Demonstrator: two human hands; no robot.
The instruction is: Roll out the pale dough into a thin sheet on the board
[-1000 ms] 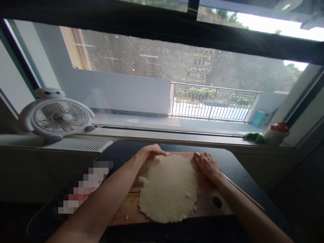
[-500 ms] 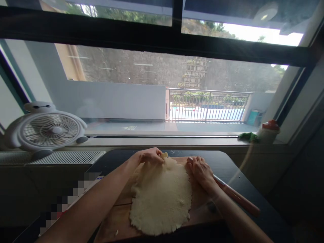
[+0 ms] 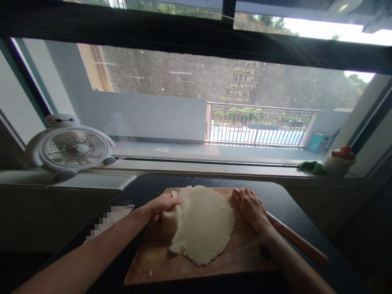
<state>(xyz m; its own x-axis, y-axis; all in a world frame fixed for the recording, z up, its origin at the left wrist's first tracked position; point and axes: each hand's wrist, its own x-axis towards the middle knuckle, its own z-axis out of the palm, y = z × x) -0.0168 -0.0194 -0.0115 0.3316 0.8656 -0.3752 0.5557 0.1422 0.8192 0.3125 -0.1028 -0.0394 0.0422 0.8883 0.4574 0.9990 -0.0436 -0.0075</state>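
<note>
A flat, rolled-out sheet of dough (image 3: pixel 205 224) with a ragged rim lies on the wooden board (image 3: pixel 147 261). My left hand (image 3: pixel 163 204) is closed on the sheet's left edge, thumb on top. There the dough is lifted and folded, hanging down just below the fingers. To the right of the sheet, my right hand (image 3: pixel 249 204) is wrapped over a rolling pin (image 3: pixel 303 241). The pin's far end peeks out by the fingertips, its middle is hidden under hand and wrist, and its near end slants down to the right past my forearm.
The board rests on a black table (image 3: pixel 275 196) dusted with flour at the back. Beyond are a white fan (image 3: pixel 79 149) at left, and a green cloth (image 3: pixel 312 166) and a container with an orange-red lid (image 3: pixel 339 161) on the right sill. A paper (image 3: pixel 119 214) lies at left.
My left hand has moved from the dough's far edge to its left edge and lifted that side. The sheet has turned or shifted on the board. My right hand stays at the rolling pin.
</note>
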